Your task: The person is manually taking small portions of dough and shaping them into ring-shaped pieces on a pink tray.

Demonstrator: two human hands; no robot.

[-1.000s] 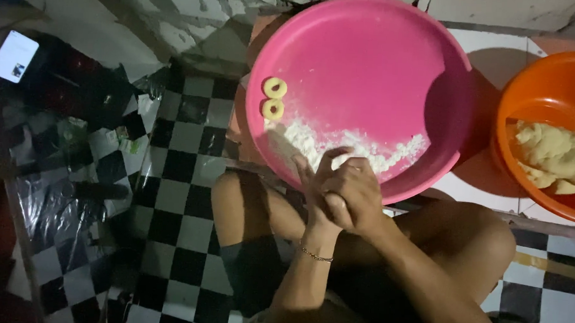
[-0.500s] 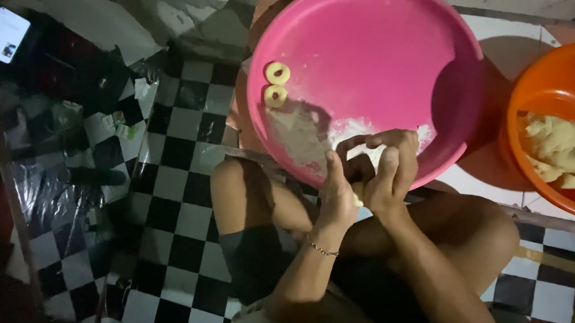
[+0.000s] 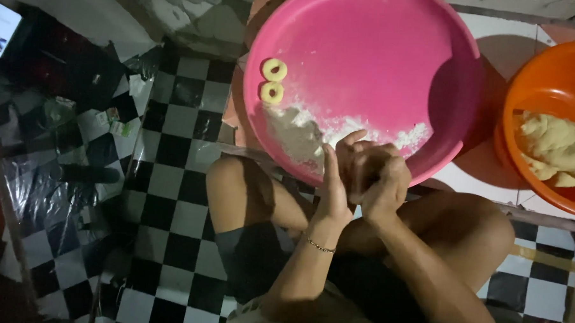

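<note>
My left hand (image 3: 333,182), a thin bracelet on its wrist, stands upright with straight fingers at the near rim of a big round pink tray (image 3: 381,37). My right hand (image 3: 384,176) is curled and pressed against its palm. Whatever lies between the two palms is hidden. On the tray, two small pale dough rings (image 3: 274,80) sit side by side at the left, one behind the other. A patch of white flour (image 3: 314,127) is spread along the near part of the tray, just beyond my fingertips.
An orange bowl (image 3: 532,81) holding a lump of pale dough (image 3: 559,149) stands at the right. I sit cross-legged on a black-and-white checkered floor (image 3: 171,195), my knees under the tray's near rim. Crumpled plastic sheeting (image 3: 64,173) and a lit phone (image 3: 0,27) lie at the left.
My hands have moved right along the tray's near rim and rubbed against each other. The left fingers now point straight up. The tray, rings and bowl have stayed put.
</note>
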